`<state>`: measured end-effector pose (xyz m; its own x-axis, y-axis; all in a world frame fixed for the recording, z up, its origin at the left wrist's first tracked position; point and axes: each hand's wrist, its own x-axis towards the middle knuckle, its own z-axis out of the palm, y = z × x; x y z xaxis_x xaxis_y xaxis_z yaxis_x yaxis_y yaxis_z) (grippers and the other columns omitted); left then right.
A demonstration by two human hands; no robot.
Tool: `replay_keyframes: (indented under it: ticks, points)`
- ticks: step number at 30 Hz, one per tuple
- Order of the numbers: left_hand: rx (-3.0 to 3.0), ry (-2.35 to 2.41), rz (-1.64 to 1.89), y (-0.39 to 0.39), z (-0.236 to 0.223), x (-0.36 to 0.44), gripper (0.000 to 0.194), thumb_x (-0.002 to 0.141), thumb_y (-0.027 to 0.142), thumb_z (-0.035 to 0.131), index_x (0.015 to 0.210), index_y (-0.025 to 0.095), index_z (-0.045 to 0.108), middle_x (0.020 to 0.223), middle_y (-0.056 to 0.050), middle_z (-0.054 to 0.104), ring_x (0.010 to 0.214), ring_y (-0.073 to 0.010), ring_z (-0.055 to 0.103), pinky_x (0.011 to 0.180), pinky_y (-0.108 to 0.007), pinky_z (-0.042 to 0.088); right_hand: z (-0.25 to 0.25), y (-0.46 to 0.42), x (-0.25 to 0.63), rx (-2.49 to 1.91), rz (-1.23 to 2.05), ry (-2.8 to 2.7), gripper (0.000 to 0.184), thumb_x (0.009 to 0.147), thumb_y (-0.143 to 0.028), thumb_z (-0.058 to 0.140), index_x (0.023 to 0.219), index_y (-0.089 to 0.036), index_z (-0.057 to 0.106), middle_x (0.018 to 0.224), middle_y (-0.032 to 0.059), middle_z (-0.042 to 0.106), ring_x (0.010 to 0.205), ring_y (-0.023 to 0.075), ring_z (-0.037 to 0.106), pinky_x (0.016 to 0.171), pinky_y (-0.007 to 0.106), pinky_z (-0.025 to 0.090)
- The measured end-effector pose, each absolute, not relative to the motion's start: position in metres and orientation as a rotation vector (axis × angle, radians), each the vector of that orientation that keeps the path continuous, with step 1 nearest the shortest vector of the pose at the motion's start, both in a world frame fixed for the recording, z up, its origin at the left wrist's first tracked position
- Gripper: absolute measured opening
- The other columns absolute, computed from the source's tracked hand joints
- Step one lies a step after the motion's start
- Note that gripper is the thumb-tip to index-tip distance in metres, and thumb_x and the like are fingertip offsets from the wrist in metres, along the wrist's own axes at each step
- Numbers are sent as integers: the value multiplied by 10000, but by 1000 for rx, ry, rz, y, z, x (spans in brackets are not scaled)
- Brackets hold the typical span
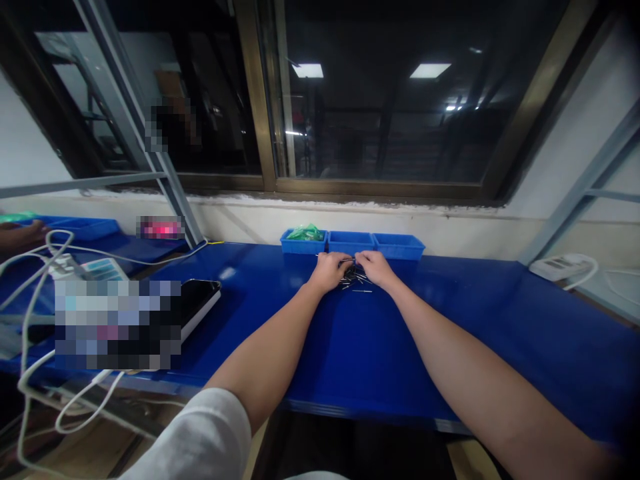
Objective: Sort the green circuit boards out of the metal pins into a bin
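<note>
Both my hands meet over a small pile of thin metal rods (361, 277) on the blue tabletop, near the bins. My left hand (330, 271) is closed in a pinch, and a slim rod shows at its fingers. Facing it, my right hand (376, 268) has its fingertips pressed together at the near end of what looks like the same rod; its grip is partly hidden. One loose rod (363, 291) lies just in front of the pile. Dark small pieces sit among the rods under my fingers, too small to name.
Three joined blue bins (400, 247) stand behind my hands, a green plastic bag (306, 233) in the left one. At left are a phone-like black device (200, 293) and white cables (30, 320). Another person's hand (23, 235) shows far left. A white power strip (560, 265) lies right.
</note>
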<state>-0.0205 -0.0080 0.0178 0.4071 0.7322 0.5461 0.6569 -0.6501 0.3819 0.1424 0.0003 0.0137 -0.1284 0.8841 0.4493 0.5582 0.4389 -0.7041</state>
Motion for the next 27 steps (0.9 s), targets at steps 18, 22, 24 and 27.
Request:
replay_keyframes:
  ticks: [18, 22, 24, 27]
  points:
    - [2373, 1312, 1151, -9, 18, -20, 182, 837, 279, 499, 853, 193, 658, 838, -20, 704, 804, -152, 637, 772, -239, 463, 14, -1, 141, -1043, 721, -1604, 239, 653, -401, 620, 708, -168, 610, 625, 10, 617, 578, 126, 538, 579, 247, 409]
    - [2354, 1296, 1156, -10, 19, -20, 225, 851, 331, 480, 883, 196, 657, 849, -23, 703, 802, -153, 638, 773, -245, 464, 14, -2, 143, -965, 973, -1425, 257, 603, -405, 663, 661, -161, 607, 608, 12, 608, 500, 98, 471, 454, 213, 328]
    - [2353, 1223, 1173, -11, 18, -20, 279, 844, 390, 488, 974, 193, 637, 929, -36, 698, 869, -159, 636, 808, -248, 460, 14, -1, 145, -939, 1013, -1367, 269, 610, -419, 656, 619, -156, 602, 592, 18, 604, 478, 92, 451, 417, 204, 282]
    - [2347, 1217, 1198, -11, 16, -20, 446, 812, 475, 514, 1146, 182, 550, 1078, -66, 656, 1018, -182, 592, 902, -276, 426, 13, 2, 151, -972, 931, -1320, 309, 633, -458, 634, 596, -153, 606, 552, 22, 599, 455, 92, 446, 408, 209, 271]
